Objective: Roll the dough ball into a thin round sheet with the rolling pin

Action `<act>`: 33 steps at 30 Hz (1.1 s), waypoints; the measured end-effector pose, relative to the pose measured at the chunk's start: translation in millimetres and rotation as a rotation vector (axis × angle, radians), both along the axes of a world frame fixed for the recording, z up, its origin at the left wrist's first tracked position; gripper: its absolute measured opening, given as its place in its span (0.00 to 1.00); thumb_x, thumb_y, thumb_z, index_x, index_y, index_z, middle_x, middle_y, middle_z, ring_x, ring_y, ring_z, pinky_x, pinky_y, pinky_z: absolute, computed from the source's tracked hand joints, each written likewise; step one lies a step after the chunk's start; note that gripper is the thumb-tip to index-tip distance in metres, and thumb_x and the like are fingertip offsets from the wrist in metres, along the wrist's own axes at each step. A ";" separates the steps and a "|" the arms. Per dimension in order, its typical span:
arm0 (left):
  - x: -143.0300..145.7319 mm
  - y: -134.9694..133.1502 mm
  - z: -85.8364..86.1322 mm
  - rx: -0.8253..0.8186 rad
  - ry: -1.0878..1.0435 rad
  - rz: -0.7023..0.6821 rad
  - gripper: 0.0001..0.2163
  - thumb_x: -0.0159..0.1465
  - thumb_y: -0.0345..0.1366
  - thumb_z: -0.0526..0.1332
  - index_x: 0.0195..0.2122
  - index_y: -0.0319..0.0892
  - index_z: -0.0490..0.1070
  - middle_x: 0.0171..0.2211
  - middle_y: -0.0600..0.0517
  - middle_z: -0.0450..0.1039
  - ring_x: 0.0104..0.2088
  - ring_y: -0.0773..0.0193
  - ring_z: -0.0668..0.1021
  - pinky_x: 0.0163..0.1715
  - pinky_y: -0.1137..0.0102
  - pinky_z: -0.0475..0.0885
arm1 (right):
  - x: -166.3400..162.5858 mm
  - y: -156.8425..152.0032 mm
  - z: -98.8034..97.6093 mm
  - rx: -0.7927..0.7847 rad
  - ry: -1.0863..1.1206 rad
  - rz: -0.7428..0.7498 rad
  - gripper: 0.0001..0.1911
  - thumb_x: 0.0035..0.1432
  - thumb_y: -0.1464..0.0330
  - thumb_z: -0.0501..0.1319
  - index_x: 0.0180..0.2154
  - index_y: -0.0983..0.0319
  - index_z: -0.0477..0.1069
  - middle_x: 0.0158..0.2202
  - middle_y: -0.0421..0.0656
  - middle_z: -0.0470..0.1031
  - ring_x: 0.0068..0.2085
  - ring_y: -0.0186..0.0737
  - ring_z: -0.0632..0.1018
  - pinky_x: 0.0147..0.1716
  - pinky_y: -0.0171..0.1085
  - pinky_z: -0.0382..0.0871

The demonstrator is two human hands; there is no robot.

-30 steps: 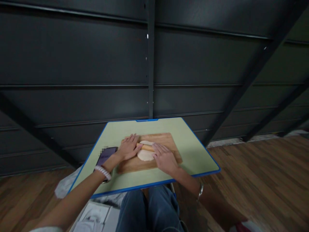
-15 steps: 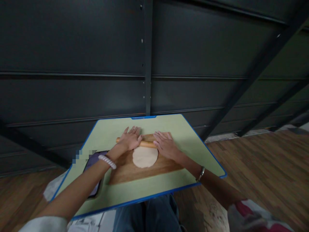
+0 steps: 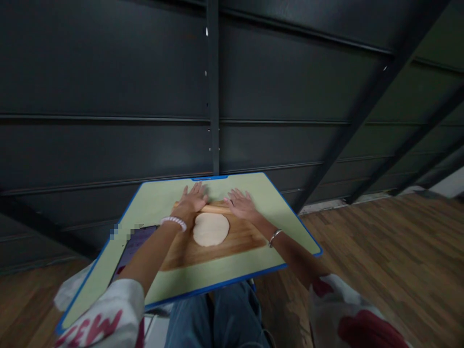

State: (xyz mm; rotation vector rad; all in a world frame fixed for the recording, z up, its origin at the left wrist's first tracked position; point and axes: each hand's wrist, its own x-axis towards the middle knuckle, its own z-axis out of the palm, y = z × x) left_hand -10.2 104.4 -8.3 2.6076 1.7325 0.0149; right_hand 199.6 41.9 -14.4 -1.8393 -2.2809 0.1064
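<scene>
A flat, roughly round sheet of dough (image 3: 211,229) lies on a wooden board (image 3: 241,237). Just beyond its far edge is a wooden rolling pin (image 3: 216,209), lying crosswise and partly hidden by my hands. My left hand (image 3: 195,198) rests flat over the pin's left end, fingers stretched forward and spread. Over the right end lies my right hand (image 3: 242,204), palm down, its fingers also extended rather than wrapped round the pin.
The board lies on a pale green table (image 3: 290,234) with a blue rim. A tablet or large phone (image 3: 136,244) is at the left, partly covered by my left forearm. Dark metal panels (image 3: 163,150) stand behind the table. My knees (image 3: 217,319) are below its near edge.
Both hands and the rolling pin have moved forward, off the dough's far part, so more of the dough shows. My fingers reach farther past the pin. The camera view has shifted slightly.
</scene>
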 end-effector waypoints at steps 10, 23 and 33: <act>-9.8 -50.0 14.8 0.081 0.052 -0.071 0.22 0.66 0.39 0.41 0.53 0.39 0.68 0.56 0.43 0.68 0.61 0.56 0.63 0.62 0.52 0.45 | -15.5 -57.0 -0.1 0.241 0.012 0.049 0.28 0.68 0.58 0.40 0.59 0.69 0.61 0.60 0.52 0.63 0.63 0.42 0.60 0.62 0.43 0.47; -39.7 -144.0 2.0 0.267 -0.097 -0.120 0.27 0.68 0.46 0.41 0.62 0.32 0.55 0.59 0.39 0.62 0.59 0.54 0.64 0.60 0.60 0.54 | -36.4 -127.1 4.3 0.325 -0.016 0.090 0.23 0.65 0.68 0.49 0.60 0.68 0.59 0.58 0.53 0.66 0.56 0.48 0.66 0.57 0.47 0.56; -49.4 -204.7 18.3 0.349 -0.085 -0.134 0.21 0.68 0.41 0.42 0.56 0.40 0.63 0.50 0.43 0.70 0.51 0.54 0.69 0.54 0.57 0.58 | -8.3 -121.8 3.3 0.248 0.071 0.175 0.17 0.67 0.66 0.47 0.50 0.63 0.70 0.49 0.48 0.75 0.51 0.41 0.72 0.53 0.42 0.62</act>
